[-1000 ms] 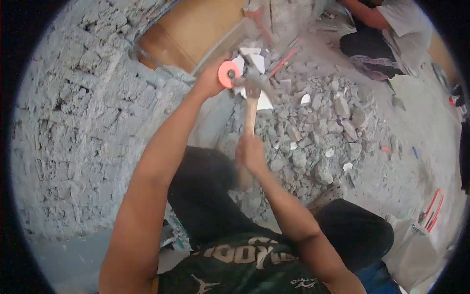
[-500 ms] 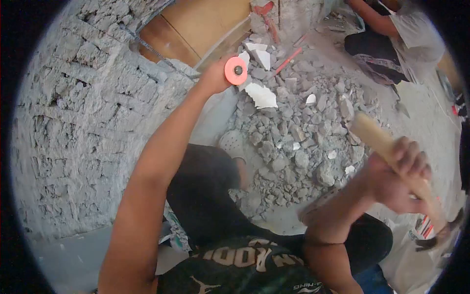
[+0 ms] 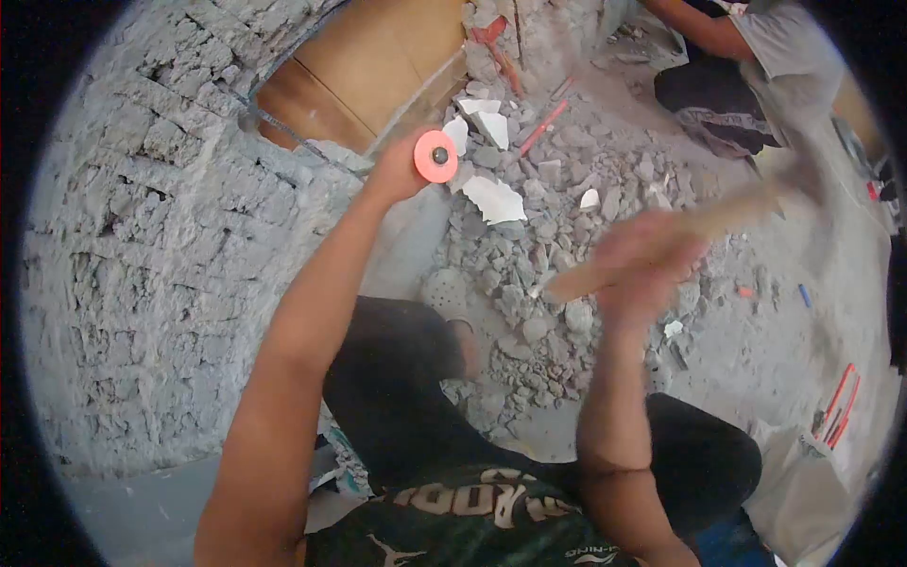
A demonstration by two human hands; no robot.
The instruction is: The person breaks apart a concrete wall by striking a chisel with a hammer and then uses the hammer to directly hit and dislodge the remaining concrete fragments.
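Near the rough wall [image 3: 123, 255], my left hand [image 3: 397, 172] is closed round a pink-guarded chisel [image 3: 436, 157], its tip hidden; then comes rubble [image 3: 539, 241]; my right hand [image 3: 642, 266] grips the blurred hammer [image 3: 737, 208], well apart from the chisel; I judge this hammering, the next move calling for a square hit on its end.

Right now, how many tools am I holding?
2: the hammer, blurred, in your right hand over the rubble; and the tool with the pink disc in your left hand, near the rough wall. Its far end is hidden.
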